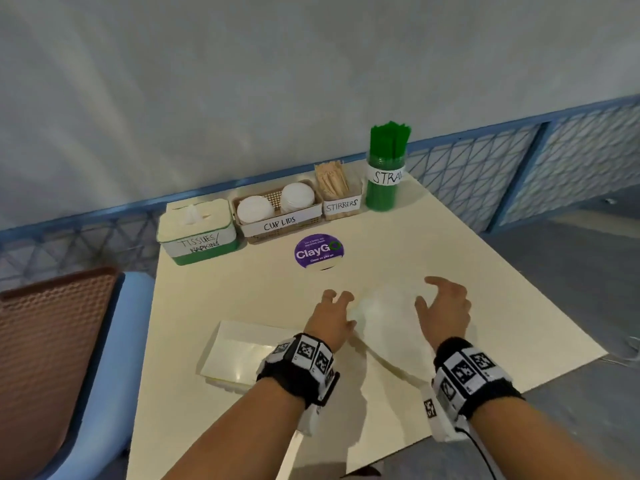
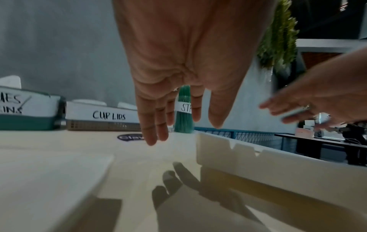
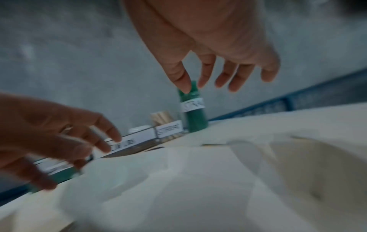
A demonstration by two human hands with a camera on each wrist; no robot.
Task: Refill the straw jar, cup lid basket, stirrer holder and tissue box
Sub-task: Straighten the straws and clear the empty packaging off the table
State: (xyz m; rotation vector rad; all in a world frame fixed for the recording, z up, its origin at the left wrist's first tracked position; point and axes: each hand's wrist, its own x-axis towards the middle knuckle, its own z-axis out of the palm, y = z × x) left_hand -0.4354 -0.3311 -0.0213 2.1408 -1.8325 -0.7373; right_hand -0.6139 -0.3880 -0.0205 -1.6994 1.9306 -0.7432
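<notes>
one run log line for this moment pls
left hand: open, over table | right hand: open, above white tissue stack | green straw jar: full | white-lidded green tissue box: shut

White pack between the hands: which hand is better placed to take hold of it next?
Probably the left hand: its open fingers hang right at the white pack's near-left edge. The right hand, also open, hovers over the pack's right side. The margin is small; both could grip together.
</notes>
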